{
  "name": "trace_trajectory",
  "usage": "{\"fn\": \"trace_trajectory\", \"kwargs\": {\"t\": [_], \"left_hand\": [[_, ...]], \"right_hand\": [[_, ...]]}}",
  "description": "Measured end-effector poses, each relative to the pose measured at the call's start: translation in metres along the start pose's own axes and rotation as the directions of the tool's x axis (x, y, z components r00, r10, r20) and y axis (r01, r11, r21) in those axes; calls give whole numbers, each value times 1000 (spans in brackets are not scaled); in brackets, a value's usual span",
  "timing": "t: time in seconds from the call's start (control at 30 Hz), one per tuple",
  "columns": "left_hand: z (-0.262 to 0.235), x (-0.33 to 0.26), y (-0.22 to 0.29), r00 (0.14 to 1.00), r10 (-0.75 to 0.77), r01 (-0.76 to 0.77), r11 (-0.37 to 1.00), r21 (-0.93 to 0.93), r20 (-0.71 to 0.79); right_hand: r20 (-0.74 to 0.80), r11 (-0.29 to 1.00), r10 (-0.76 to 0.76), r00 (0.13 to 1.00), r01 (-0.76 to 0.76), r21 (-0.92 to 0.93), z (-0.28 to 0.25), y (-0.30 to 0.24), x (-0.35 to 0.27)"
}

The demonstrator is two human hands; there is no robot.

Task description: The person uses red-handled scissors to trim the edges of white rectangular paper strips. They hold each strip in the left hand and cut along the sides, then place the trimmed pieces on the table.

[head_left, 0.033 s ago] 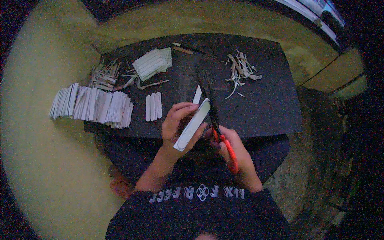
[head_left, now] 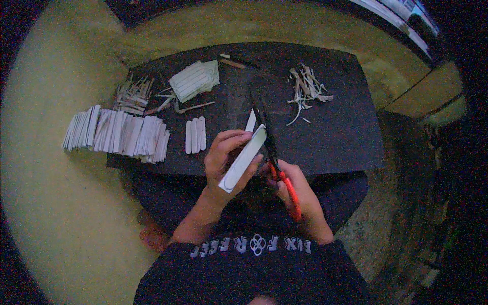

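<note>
My right hand [head_left: 304, 195] grips the scissors [head_left: 288, 192] by their orange-red handles, blades pointing away from me over the dark surface [head_left: 330, 145]. Just left of the scissors, my left hand [head_left: 219, 160] grasps a pale paper strip [head_left: 243, 160] marked with a rounded outline, slanted so its far end comes right beside the blades; whether they touch I can't tell. A second white piece [head_left: 251, 120] pokes out past my left fingers, near the scissors too. Farther left of the scissors lie three flat sticks [head_left: 195, 136], and well left, a long row of sticks [head_left: 114, 131]. Past the scissors to the left sits a pile of paper sheets [head_left: 194, 81]; past them to the right, a heap of thin scraps [head_left: 306, 86]
</note>
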State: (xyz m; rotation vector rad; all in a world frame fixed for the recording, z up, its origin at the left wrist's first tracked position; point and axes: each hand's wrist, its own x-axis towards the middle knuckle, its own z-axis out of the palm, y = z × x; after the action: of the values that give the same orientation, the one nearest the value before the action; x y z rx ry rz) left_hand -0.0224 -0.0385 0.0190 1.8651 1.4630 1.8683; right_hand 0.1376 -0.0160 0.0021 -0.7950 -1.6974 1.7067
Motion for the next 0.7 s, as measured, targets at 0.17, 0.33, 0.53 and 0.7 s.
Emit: {"fn": "trace_trajectory", "kwargs": {"t": [0.17,0.33,0.53,0.7], "left_hand": [[-1,0,-1,999,-11,8,998,-63,-47],[-11,6,-4,999,50,-49,998,-51,22],[-19,11,-2,990,132,-133,991,2,57],[-23,10,-5,984,153,-149,988,-47,95]], "right_hand": [[110,987,50,993,-33,-157,-6,-6,2],[78,996,29,997,-23,-86,-3,-22,-5],[229,995,93,969,-82,-57,-9,-17,-5],[144,999,42,989,-44,5,0,-38,-10]]}}
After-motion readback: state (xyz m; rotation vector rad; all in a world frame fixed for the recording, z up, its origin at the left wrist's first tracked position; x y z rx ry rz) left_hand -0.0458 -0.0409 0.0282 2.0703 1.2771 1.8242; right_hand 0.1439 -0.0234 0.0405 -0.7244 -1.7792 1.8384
